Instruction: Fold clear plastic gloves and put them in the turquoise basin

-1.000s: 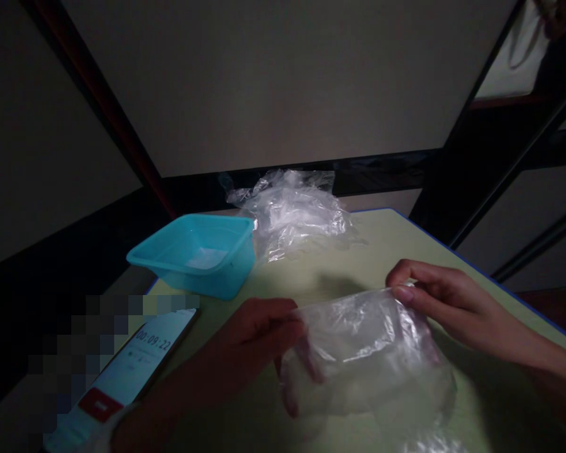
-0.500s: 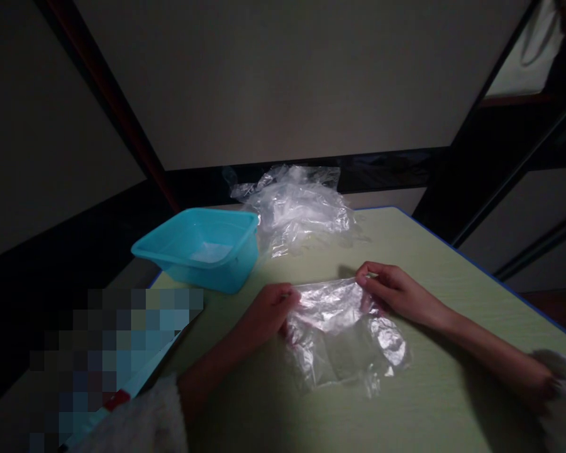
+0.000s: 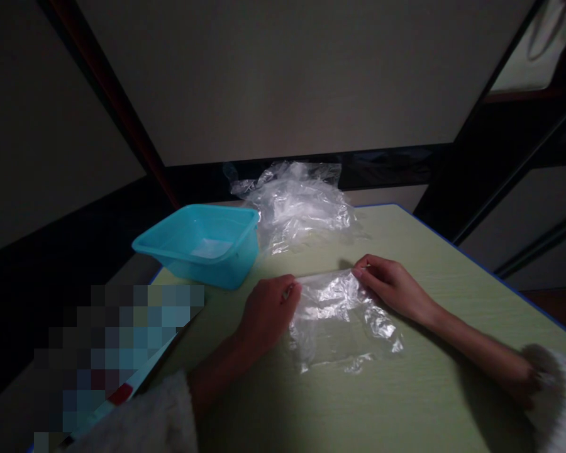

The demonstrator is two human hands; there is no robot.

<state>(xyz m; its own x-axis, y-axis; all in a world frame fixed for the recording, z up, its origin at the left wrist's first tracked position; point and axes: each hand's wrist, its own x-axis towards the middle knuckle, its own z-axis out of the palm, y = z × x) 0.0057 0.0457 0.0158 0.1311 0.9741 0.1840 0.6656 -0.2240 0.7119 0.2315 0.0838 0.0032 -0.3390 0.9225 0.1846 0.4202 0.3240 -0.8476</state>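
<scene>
Clear plastic bag [image 3: 339, 330] is seen in the head view, stretched between both hands at the middle of the worktop [image 3: 405, 406]; it is thin, creased and glossy, with a straight upper edge and crumpled lower corners, the pale green surface showing through. Its upper corners are pinched between closed fingers, the left one by the left hand [image 3: 268, 311], the right one by the right hand [image 3: 392, 286]. Whether its lower edge is supported cannot be told. The phone [image 3: 145, 371] is largely hidden by pixel blocks and a sleeve [image 3: 160, 415]. Compared with one second ago, the bag is held farther off, and the timer digits, readable then, are covered.
</scene>
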